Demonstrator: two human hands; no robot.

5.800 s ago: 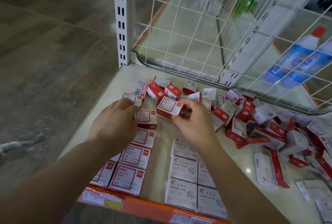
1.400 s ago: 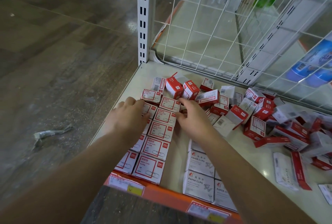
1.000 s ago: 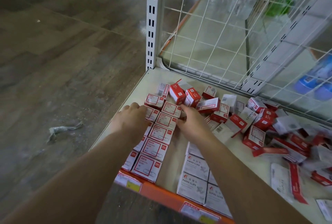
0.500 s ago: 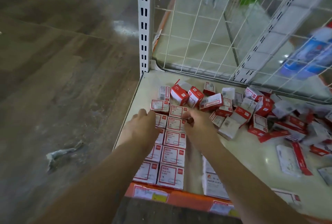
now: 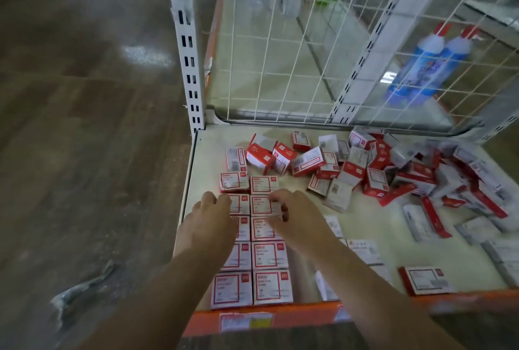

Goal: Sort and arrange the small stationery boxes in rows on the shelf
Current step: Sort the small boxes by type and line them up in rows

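Observation:
Small red-and-white stationery boxes lie in two neat columns (image 5: 269, 257) at the left of the cream shelf (image 5: 207, 147), running from the orange front edge toward the back. My left hand (image 5: 209, 226) rests on the left column with its fingers bent over the boxes. Over the right column, my right hand (image 5: 295, 217) has curled fingers touching a box's right edge. A loose heap of the same boxes (image 5: 373, 172) sprawls across the middle and right of the shelf.
A white slotted upright (image 5: 186, 49) and a wire mesh back panel (image 5: 323, 54) bound the shelf. Blue bottles (image 5: 421, 68) stand behind the mesh. White paper-clip boxes (image 5: 362, 248) lie flat near the front. An orange price rail (image 5: 275, 318) edges the shelf, wooden floor at left.
Both hands have drawn back a little along the two columns toward me. The camera has swung left, so the columns now look straight.

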